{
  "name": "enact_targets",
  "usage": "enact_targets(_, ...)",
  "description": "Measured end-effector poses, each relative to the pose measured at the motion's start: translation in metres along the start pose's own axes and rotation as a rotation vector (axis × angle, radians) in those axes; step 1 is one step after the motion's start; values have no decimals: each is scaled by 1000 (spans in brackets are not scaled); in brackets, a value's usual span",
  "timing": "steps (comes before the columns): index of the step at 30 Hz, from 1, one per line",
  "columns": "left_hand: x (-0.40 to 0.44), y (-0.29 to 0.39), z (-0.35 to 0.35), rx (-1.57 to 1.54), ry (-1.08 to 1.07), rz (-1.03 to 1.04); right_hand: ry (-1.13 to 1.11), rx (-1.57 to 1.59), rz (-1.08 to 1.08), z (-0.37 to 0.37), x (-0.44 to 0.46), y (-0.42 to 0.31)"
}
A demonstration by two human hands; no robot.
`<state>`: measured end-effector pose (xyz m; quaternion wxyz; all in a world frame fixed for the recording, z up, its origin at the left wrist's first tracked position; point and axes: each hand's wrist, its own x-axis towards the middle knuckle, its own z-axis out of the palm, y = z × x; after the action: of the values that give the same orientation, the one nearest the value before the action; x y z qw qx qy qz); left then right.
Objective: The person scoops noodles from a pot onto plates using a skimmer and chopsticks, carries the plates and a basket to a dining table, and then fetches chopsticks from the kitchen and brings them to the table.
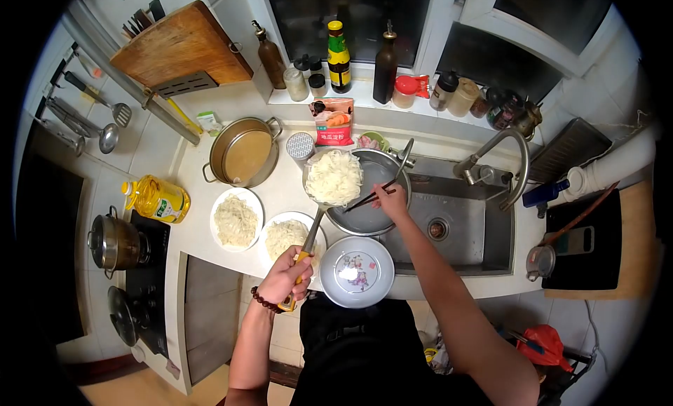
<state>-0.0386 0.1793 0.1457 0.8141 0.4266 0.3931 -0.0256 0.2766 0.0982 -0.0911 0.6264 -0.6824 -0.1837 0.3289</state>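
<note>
My left hand (283,275) is closed round the yellow handle of a strainer ladle (308,243), whose bowl is heaped with pale flat noodles (334,177). Dark chopsticks (362,200) are gripped in my right hand (391,200), their tips pointing left into a metal basin (378,227) of cloudy water. The noodle-filled bowl is held by the basin's left rim. Below it, nearest my body, lies a white plate (378,288) with a printed flower pattern. Two more plates, a left one (216,232) and a nearer one (308,222), carry noodles.
A two-handled pot (263,169) of brownish liquid stands behind the plates, with an oil jug (162,200) to its left. The sink (459,246) and curved faucet (522,157) lie right of the basin. Several bottles line the windowsill; a starch packet (334,122) stands below them.
</note>
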Motion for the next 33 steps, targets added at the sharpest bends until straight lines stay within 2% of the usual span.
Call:
enact_targets(3,1,-2,-2,-1,-2,8,0,-75,-74,-6,-5,5)
enact_targets(8,4,-5,-5,1,-5,1,-5,201,-1,-20,-5,17)
enact_targets(12,4,-5,-9,-16,-34,-3,-9,207,16,-33,-13,11)
enact_targets(15,3,-6,-8,-13,1,7,59,199,11,-43,-16,3)
enact_targets(17,2,-7,-8,-12,6,9,175,43,-68,-53,-17,-4)
enact_targets(21,-1,-7,-8,-24,3,19,256,-48,-77,-65,-6,-5)
enact_targets(24,-3,-6,-8,-16,-2,20,208,-186,-45,-49,-5,-5)
enact_targets(26,-3,-5,-8,-15,3,17,27,1,0,-32,1,6)
enact_targets(27,-4,-5,-9,-16,7,11,25,3,0,-26,5,13)
enact_targets(29,-5,-5,-11,-15,-9,9,-135,87,36,-16,10,25)
enact_targets(33,-5,-9,-11,-37,8,21,-149,123,23,-8,6,18)
